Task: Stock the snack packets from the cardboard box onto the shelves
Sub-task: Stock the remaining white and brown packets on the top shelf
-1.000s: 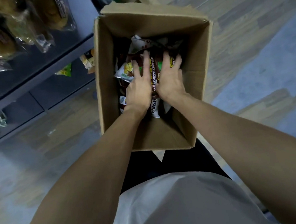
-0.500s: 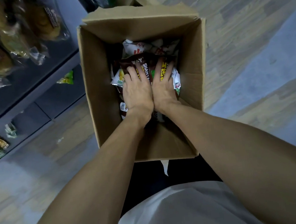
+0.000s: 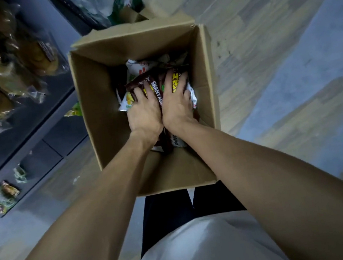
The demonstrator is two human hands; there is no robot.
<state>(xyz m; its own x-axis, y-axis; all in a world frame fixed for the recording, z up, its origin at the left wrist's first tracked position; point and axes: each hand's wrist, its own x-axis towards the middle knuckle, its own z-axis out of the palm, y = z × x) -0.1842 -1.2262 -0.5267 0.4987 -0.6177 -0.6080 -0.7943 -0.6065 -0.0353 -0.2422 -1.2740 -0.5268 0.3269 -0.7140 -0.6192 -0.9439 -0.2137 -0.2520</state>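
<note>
- Box (image 3: 102, 108): open cardboard carton, flaps up, standing on the floor (image 3: 276, 55) just ahead of the person's legs.
- Packets (image 3: 138, 84): a loose pile at the bottom of the box; a dark brown one with white lettering on top, white and yellow-printed ones beside and beneath it.
- Left hand (image 3: 143, 117): inside the box, palm down, fingers spread over the brown packet and a white-and-yellow one. Whether it grips or only presses, cannot tell.
- Right hand (image 3: 177, 105): inside the box, touching the left hand along the thumb side, fingers spread over a yellow-printed packet. Grip likewise unclear.
- Shelves (image 3: 36, 134): dark unit left of the box, seen from above.
- Bags (image 3: 5, 71): clear wrappers of brown baked goods on the upper shelf, blurred.
- Small packets (image 3: 8, 190): a few on the lower shelf, well apart from the box; one green-yellow item (image 3: 75, 109) shows just beside the box's left wall.
- Second box (image 3: 129, 15): partly visible beyond the first, contents unclear.
</note>
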